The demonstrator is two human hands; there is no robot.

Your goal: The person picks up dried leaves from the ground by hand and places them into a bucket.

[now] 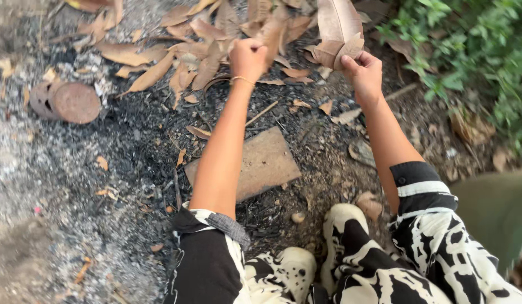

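Note:
My right hand (363, 72) is shut on a big dry brown leaf (338, 31), held upright above the ground at the upper right. My left hand (248, 58) is closed into a fist at the near edge of a heap of dry leaves (199, 42); whether it holds a leaf cannot be told. Both arms reach forward over dark, ash-covered ground (131, 141). A thin band sits on my left wrist.
A rusty tin can (69, 101) lies on its side at the left. A flat brown tile (261, 163) rests on the ash between my arms. Green plants (475, 50) grow at the right. My black-and-white clogs (340, 236) stand at the bottom.

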